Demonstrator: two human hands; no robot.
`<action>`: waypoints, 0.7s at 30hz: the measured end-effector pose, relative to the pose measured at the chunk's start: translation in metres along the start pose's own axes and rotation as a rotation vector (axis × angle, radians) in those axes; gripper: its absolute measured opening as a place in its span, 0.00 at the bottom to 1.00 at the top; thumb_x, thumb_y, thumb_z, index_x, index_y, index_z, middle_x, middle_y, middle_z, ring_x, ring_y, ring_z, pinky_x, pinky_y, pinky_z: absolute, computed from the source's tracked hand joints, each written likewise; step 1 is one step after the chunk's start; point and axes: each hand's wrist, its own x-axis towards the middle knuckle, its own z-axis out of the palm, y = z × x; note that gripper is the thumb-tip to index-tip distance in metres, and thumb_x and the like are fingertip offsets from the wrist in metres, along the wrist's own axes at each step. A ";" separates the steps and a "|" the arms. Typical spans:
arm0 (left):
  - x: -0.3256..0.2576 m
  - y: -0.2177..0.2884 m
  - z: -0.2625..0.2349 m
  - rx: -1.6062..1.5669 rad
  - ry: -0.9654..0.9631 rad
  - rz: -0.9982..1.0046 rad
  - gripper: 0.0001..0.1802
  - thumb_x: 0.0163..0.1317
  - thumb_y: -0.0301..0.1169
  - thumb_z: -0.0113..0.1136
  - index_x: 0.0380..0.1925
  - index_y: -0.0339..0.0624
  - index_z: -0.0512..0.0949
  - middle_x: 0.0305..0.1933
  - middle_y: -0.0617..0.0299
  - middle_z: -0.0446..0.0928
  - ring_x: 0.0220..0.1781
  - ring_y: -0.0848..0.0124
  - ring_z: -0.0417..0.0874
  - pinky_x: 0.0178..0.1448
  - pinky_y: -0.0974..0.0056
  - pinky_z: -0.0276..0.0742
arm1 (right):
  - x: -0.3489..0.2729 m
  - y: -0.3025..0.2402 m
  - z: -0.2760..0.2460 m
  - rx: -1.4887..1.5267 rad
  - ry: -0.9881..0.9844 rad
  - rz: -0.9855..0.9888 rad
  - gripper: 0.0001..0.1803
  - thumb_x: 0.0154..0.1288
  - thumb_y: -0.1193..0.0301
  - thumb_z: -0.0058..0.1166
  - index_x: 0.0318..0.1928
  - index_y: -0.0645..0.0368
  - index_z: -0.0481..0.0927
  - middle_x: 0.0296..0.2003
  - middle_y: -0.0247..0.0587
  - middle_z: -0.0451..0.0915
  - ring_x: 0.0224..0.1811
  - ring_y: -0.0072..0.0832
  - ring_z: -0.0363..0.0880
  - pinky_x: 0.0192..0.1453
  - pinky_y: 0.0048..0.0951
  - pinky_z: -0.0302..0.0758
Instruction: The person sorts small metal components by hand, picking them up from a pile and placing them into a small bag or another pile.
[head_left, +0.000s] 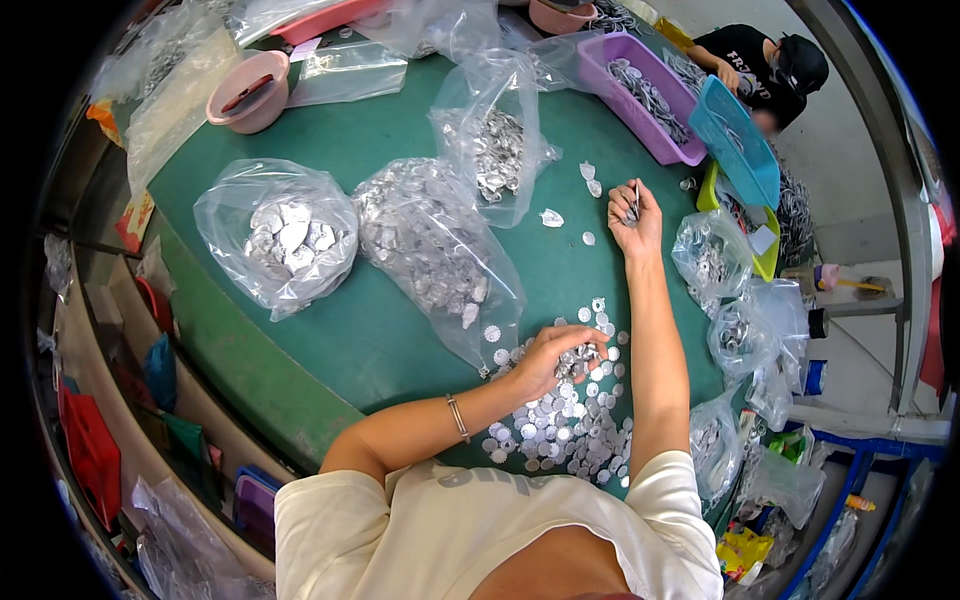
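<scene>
A heap of small round silvery discs with scalloped edges [565, 425] lies on the green table close to my body. Above its far edge, my left hand [555, 362] is curled around a handful of small silvery metal pieces [577, 361]. My right hand [636, 220] is farther out at the right, its fingers closed on a small silvery metal piece [632, 208] whose exact kind I cannot make out. A few loose metal pieces [551, 218] lie on the table left of that hand.
Clear plastic bags of silvery pieces [290, 235] stand left of centre. A pink bowl [250, 92] sits far left. A purple basket [640, 95], a blue basket [735, 140] and a green basket [765, 240] line the far right, near another person [765, 65]. Small bags [712, 255] edge the right side.
</scene>
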 end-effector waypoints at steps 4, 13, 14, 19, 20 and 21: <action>-0.001 0.000 0.001 -0.004 -0.010 0.009 0.17 0.63 0.34 0.45 0.40 0.30 0.74 0.35 0.54 0.74 0.31 0.70 0.73 0.24 0.70 0.67 | 0.001 0.002 -0.004 0.069 0.136 -0.013 0.06 0.59 0.75 0.51 0.36 0.64 0.73 0.22 0.34 0.67 0.24 0.22 0.63 0.19 0.16 0.60; 0.001 -0.002 -0.002 0.001 -0.012 0.014 0.16 0.63 0.34 0.45 0.40 0.31 0.75 0.35 0.54 0.74 0.31 0.71 0.72 0.24 0.70 0.66 | 0.008 0.000 0.014 -0.506 0.257 -0.112 0.15 0.60 0.77 0.51 0.48 0.68 0.72 0.31 0.41 0.76 0.25 0.24 0.72 0.19 0.17 0.66; 0.000 -0.002 -0.002 0.004 -0.008 0.009 0.16 0.63 0.34 0.44 0.40 0.31 0.75 0.35 0.54 0.74 0.31 0.71 0.72 0.24 0.70 0.66 | 0.012 -0.001 0.007 -0.761 0.280 -0.118 0.14 0.60 0.76 0.52 0.46 0.68 0.74 0.30 0.40 0.76 0.23 0.24 0.71 0.19 0.17 0.65; -0.001 0.000 0.002 0.017 0.005 -0.006 0.16 0.63 0.35 0.44 0.39 0.32 0.75 0.35 0.55 0.74 0.31 0.71 0.72 0.24 0.71 0.66 | 0.012 0.017 0.005 -2.270 0.325 -0.547 0.16 0.53 0.68 0.60 0.40 0.67 0.79 0.22 0.46 0.77 0.24 0.37 0.77 0.29 0.32 0.72; -0.001 0.001 0.002 0.019 0.002 -0.002 0.16 0.63 0.35 0.45 0.39 0.32 0.75 0.35 0.55 0.74 0.31 0.71 0.72 0.24 0.71 0.66 | 0.013 0.020 0.007 -2.361 0.358 -0.484 0.16 0.51 0.67 0.61 0.39 0.64 0.80 0.27 0.52 0.77 0.28 0.45 0.77 0.34 0.40 0.73; -0.001 0.001 0.001 0.020 0.001 0.003 0.16 0.63 0.35 0.45 0.39 0.32 0.75 0.35 0.55 0.74 0.31 0.71 0.72 0.24 0.71 0.66 | 0.011 0.022 0.013 -2.398 0.323 -0.498 0.14 0.52 0.67 0.60 0.37 0.64 0.80 0.29 0.52 0.77 0.30 0.46 0.77 0.35 0.42 0.73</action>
